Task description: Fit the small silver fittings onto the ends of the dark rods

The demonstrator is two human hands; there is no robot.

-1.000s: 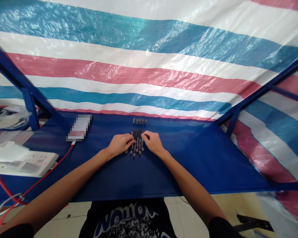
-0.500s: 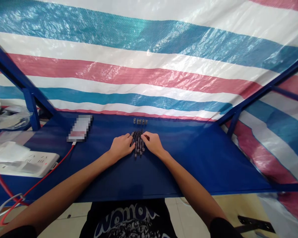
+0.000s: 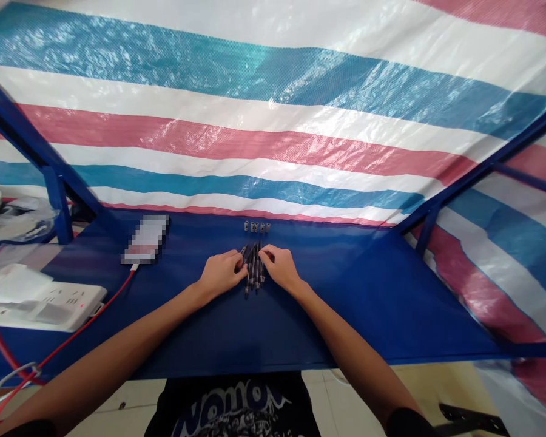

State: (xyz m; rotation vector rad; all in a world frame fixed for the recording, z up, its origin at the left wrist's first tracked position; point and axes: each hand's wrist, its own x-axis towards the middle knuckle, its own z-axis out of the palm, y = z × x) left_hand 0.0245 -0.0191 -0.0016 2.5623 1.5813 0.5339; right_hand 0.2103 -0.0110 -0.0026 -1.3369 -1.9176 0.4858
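Several dark, slim pens (image 3: pixel 255 274) lie bunched side by side on the blue tabletop, pointing away from me. On their left my left hand (image 3: pixel 221 273) is closed, thumb and fingers pinching one dark pen whose end shows past the fingertips. My right hand (image 3: pixel 279 267) is closed at the right of the bunch, its fingertips pressed together at the far end of a pen. The fingers partly hide what each hand grips. Beyond the pens, several small grey metal cylinders (image 3: pixel 256 227) stand in a loose row.
A phone-like device (image 3: pixel 146 238), blurred out, lies at the left with a red cable (image 3: pixel 101 308). Nearer the left edge is a white power strip (image 3: pixel 68 303) with plugs. Striped plastic sheeting (image 3: pixel 264 139) hangs behind the table, between blue frame bars (image 3: pixel 464 176).
The whole view has shifted slightly. Both hands stay at the pens in nearly the same pose, with only slight finger movement.
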